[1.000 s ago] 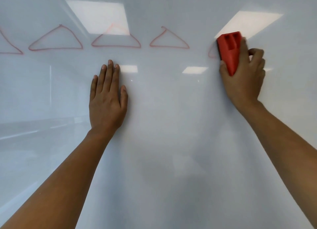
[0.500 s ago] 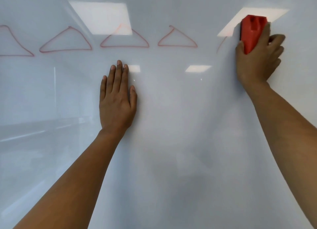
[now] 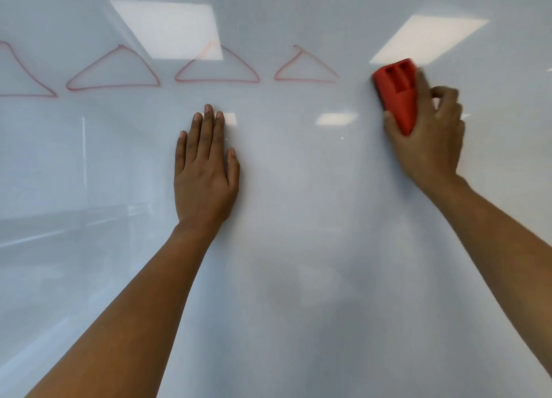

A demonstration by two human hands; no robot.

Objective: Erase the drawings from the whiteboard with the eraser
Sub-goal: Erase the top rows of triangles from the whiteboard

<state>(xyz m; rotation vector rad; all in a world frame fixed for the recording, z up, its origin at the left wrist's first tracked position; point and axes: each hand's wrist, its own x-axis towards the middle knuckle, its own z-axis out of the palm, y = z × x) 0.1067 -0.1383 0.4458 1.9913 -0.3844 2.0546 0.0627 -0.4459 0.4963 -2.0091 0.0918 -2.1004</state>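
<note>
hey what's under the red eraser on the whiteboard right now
The red eraser, gripped by the right hand, presses flat on the whiteboard. No ink shows around its edges; whatever lies beneath is covered.

No readable text, label or number anywhere (only red triangle outlines on the whiteboard)

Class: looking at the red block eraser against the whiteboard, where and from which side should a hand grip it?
Grip the red block eraser across its long side faces, coming from behind, away from the whiteboard. Its ribbed back faces outward and its hidden wiping face meets the board, as the right hand shows.
</note>
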